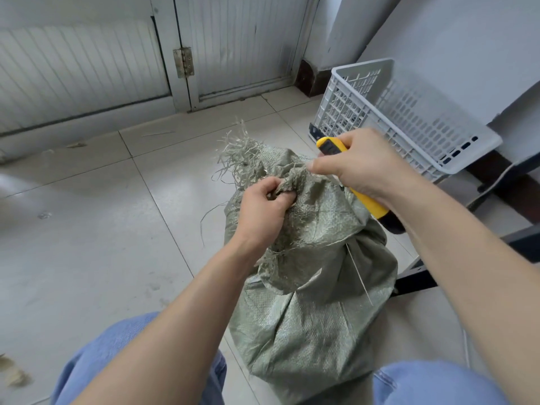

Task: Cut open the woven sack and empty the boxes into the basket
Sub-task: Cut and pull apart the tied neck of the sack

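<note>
The woven sack [309,302] is stood upright on the tiled floor [117,229] between the knees [117,361], its long axis running up to a bunched, frayed neck [242,156]; that neck is gripped by the left hand [263,206], fingers curled into the fabric; the right hand [359,162], just to the right of it, is clenched round a yellow utility knife [330,146], thumb laid on the cloth; the handle is slanted back under the right forearm; the blade cannot be seen. The basket [423,124] is propped tilted beyond the right hand, apart from the sack; no boxes are shown; nothing is seen between knife and neck.
</note>
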